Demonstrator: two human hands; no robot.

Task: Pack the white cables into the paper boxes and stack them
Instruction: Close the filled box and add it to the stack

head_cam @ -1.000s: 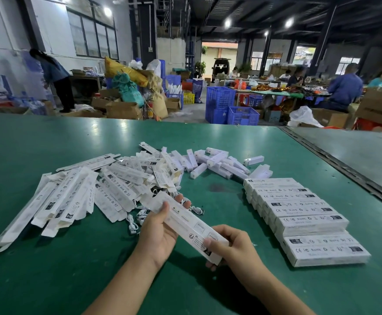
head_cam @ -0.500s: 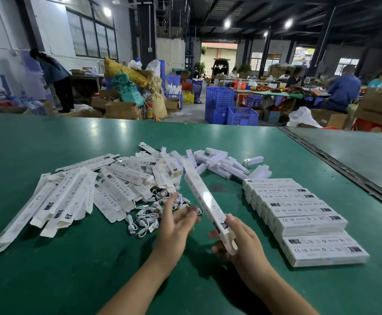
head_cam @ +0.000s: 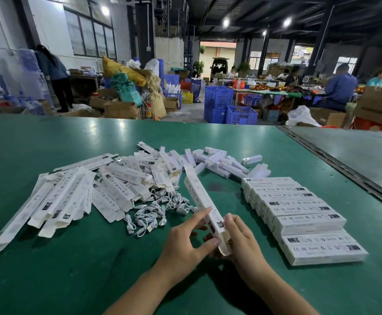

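Paper box [head_cam: 199,196] held slanting over green table [head_cam: 72,269], right hand [head_cam: 242,242] gripping its near end, left hand [head_cam: 185,244] straight-fingered against its side; best keep the mouth squared open before feeding in a white cable [head_cam: 153,217] from the nearby heap.

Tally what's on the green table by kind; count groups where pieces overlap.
paper box, gripped by right hand, touched by left hand: 1
row of packed boxes: 1
heap of flat boxes: 1
heap of white cables: 1
cluster of short white blocks: 1
Total: 5 groups
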